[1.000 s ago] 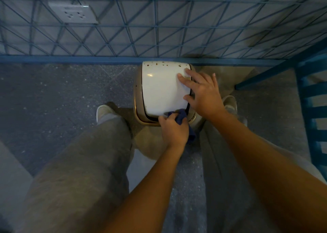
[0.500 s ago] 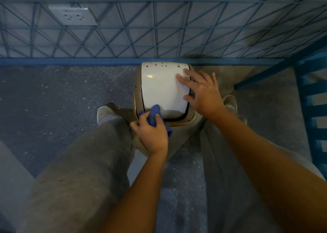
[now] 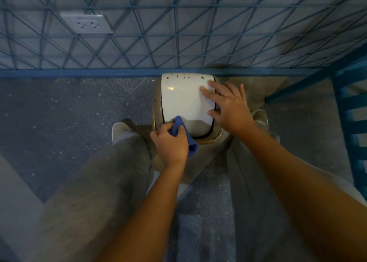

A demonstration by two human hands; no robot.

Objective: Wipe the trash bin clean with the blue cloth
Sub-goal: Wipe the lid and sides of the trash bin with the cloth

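Observation:
The trash bin stands on the floor between my feet, with a white swing lid, a beige rim and brown specks along its far edge. My left hand grips the bunched blue cloth and presses it on the lid's near left corner. Part of the cloth sticks out below my palm at the right. My right hand lies flat on the lid's right side, fingers spread and straight.
A blue wire-mesh fence with a blue base rail runs right behind the bin. A white wall socket sits behind the mesh at upper left. A blue metal frame stands at the right. My grey-trousered legs flank the bin.
My left hand has swept the cloth from the near right corner of the lid leftward to the near left corner. My right hand has kept its place on the lid.

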